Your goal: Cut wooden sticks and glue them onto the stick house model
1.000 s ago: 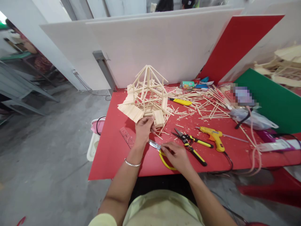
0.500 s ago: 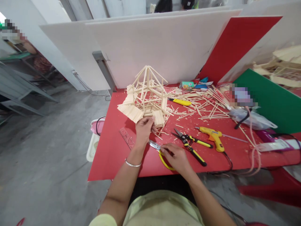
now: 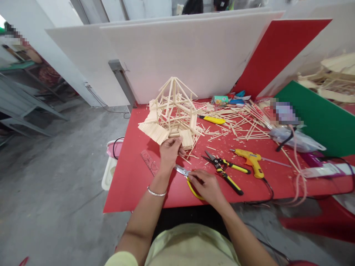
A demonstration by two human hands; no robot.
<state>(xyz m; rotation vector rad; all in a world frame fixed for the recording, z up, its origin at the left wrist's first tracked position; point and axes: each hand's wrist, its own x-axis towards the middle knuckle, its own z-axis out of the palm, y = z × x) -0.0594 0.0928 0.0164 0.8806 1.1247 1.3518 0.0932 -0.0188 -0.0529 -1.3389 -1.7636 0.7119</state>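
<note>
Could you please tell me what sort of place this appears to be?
It is probably a craft or model-making workshop: a stick model stands on a red-topped table strewn with loose sticks, and a yellow glue gun lies there too.

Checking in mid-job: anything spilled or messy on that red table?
Yes, clutter: loose wooden sticks lie crisscrossed to the right of the stick model, and small offcuts are strewn over the red table. The black-and-yellow cutters lie with handles spread. Nothing looks clearly broken.
</note>
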